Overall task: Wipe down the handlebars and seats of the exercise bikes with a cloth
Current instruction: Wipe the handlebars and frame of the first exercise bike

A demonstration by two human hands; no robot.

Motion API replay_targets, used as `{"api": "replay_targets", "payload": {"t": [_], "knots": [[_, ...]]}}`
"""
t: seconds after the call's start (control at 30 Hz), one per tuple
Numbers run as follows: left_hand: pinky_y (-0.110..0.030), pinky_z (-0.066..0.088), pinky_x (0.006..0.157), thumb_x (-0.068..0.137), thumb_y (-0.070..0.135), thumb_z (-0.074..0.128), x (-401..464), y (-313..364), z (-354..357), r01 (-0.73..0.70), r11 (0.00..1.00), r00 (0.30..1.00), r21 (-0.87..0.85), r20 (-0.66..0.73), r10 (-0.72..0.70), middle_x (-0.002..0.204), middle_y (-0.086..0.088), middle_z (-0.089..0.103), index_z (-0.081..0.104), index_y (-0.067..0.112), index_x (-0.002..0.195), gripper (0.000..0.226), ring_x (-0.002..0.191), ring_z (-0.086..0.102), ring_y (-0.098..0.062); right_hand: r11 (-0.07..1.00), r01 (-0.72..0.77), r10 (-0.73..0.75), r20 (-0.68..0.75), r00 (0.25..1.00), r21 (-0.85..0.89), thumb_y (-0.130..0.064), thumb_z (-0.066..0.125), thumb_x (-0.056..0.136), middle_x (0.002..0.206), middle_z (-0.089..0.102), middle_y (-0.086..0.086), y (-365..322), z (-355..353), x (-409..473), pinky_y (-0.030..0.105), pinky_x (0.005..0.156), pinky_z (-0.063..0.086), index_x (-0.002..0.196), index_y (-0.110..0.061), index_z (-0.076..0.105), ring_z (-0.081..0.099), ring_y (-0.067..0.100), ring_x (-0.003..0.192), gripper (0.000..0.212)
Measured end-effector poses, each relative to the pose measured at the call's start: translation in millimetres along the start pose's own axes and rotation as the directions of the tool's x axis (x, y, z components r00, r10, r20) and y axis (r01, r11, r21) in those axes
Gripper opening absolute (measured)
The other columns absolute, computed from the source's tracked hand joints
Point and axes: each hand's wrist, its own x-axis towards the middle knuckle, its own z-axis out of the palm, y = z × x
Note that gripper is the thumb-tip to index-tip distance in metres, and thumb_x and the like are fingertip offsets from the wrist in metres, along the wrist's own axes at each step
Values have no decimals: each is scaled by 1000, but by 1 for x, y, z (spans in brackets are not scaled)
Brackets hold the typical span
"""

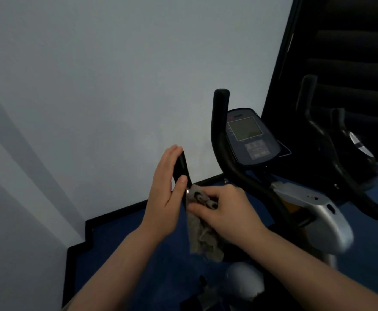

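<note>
Gripping the upright handlebar (181, 163) near its top, left hand (164, 198) steadies it while right hand (226, 209) pinches the cloth (202, 241).

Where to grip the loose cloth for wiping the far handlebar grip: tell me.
Judging by its pose, gather the gray cloth at its bunched top, where the right hand already pinches it against the near grip. Come from the right: the tail hangs free below.

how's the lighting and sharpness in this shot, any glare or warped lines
Head view: dim and bluish overall, the black handlebar grip under the left hand losing detail; the right hand and grey cloth look soft; wide-angle bending tilts the dark frame at right; a small highlight shows on the metal disc; the console screen shows no strong glare.
</note>
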Motion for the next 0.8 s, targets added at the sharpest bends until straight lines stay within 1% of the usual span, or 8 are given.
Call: {"api": "replay_targets", "payload": {"t": [0.07, 0.13, 0.23, 0.33, 0.4, 0.5, 0.67, 0.8], "knots": [[-18, 7, 118, 101, 32, 35, -6, 5, 8, 3, 998, 1000, 59, -13, -2, 162, 8, 9, 15, 28, 152, 55, 148, 8, -6, 998, 12, -9, 44, 999, -62, -37, 72, 83, 77, 72, -11, 0, -6, -7, 23, 65, 55, 96, -26, 76, 65, -2, 71, 17], [-18, 2, 118, 101, 31, 37, -14, 9, 17, 3, 996, 1000, 94, -24, -1, 163, 9, -4, 9, 26, 153, 60, 149, -1, -7, 992, 21, -6, 113, 994, -124, -41, 72, 82, 74, 71, -9, 2, -13, -13, 23, 62, 54, 89, -24, 76, 65, -1, 68, 19], [-26, 2, 121, 102, 32, 33, -27, 11, 30, 14, 992, 999, 126, -37, -10, 162, 10, -11, 17, 21, 153, 55, 149, -5, -9, 973, 42, 21, 267, 963, -227, -46, 73, 79, 71, 69, -5, 13, -27, -20, 27, 61, 53, 80, -18, 74, 64, 3, 67, 29], [-24, 5, 120, 104, 23, 31, -36, 13, 41, 62, 993, 994, 103, -95, -52, 162, 10, -7, 30, 15, 150, 47, 149, -3, -8, 935, 144, -3, 397, 918, -325, -47, 72, 81, 62, 58, -9, 17, -39, -28, 21, 54, 40, 67, -24, 64, 54, 2, 61, 28], [-20, 6, 119, 103, 19, 31, -41, 19, 45, 101, 993, 989, 65, -112, -93, 162, 12, -6, 32, 13, 149, 47, 148, -2, -3, 883, 245, -29, 475, 879, -400, -47, 69, 83, 71, 63, -5, 17, -51, -28, 27, 61, 45, 76, -26, 69, 56, 6, 69, 23], [-22, 7, 120, 103, 22, 30, -47, 25, 47, 129, 988, 987, 84, -105, -120, 161, 15, -5, 30, 17, 150, 47, 148, 0, -2, 803, 334, -4, 555, 832, -494, -46, 68, 84, 94, 69, -5, 26, -76, -25, 31, 75, 51, 103, -31, 72, 61, 12, 90, 24], [-26, 7, 120, 104, 21, 28, -49, 24, 50, 139, 987, 983, 83, -136, -127, 162, 14, -4, 29, 17, 151, 47, 148, 1, -3, 740, 430, -25, 617, 787, -517, -37, 66, 86, 106, 68, -5, 34, -89, -23, 33, 82, 50, 111, -34, 70, 62, 16, 99, 25], [-15, 8, 117, 104, 22, 28, -50, 24, 51, 154, 984, 980, 93, -144, -140, 161, 14, -3, 28, 18, 151, 47, 148, 1, -1, 854, 387, -137, 568, 812, -347, -38, 68, 87, 110, 70, -1, 30, -67, -25, 33, 88, 50, 122, -32, 67, 62, 16, 102, 35]]}}
